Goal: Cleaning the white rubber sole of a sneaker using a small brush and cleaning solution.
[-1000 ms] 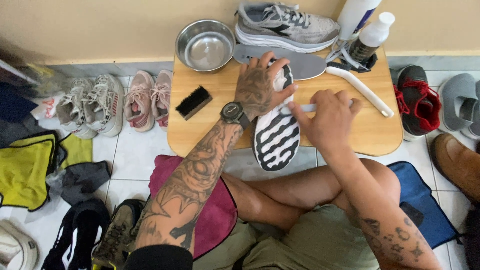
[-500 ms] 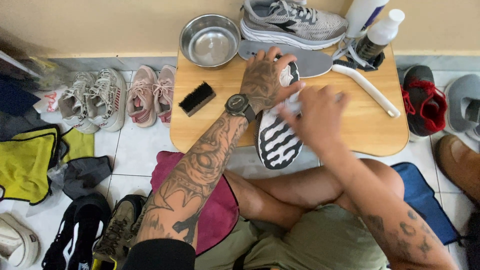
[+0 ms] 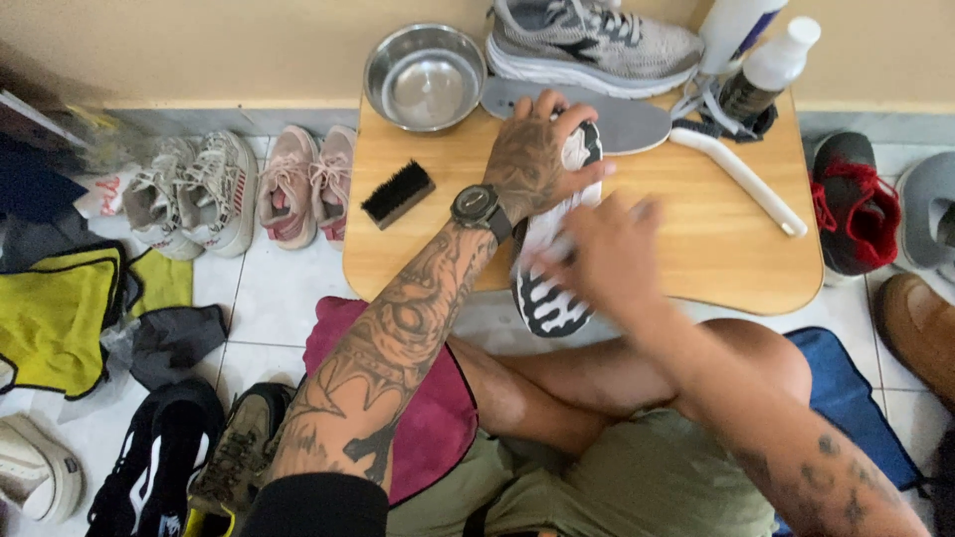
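1. Since the earlier frame, the right hand (image 3: 607, 254) has shifted left and down over the shoe; it is motion-blurred. The left hand (image 3: 532, 154) remains clamped on the shoe.
2. The shoe (image 3: 552, 268) lies sole-up at the front edge of the wooden board (image 3: 716, 249), its lower end overhanging that edge toward the person's lap. The sole is black with white tread bars.
3. Left hand: fingers spread and closed over the shoe's upper end, pressing it to the board. A dark wristwatch (image 3: 479, 207) sits on that wrist.
4. Right hand: rests against the shoe's middle; cannot tell whether it is closed on anything, owing to blur.
5. On the board: black brush (image 3: 397, 193) near the left edge, steel bowl (image 3: 425, 78) at the back-left corner, grey insole (image 3: 627, 121) behind the shoe, white long-handled brush (image 3: 741, 179) toward the right edge.
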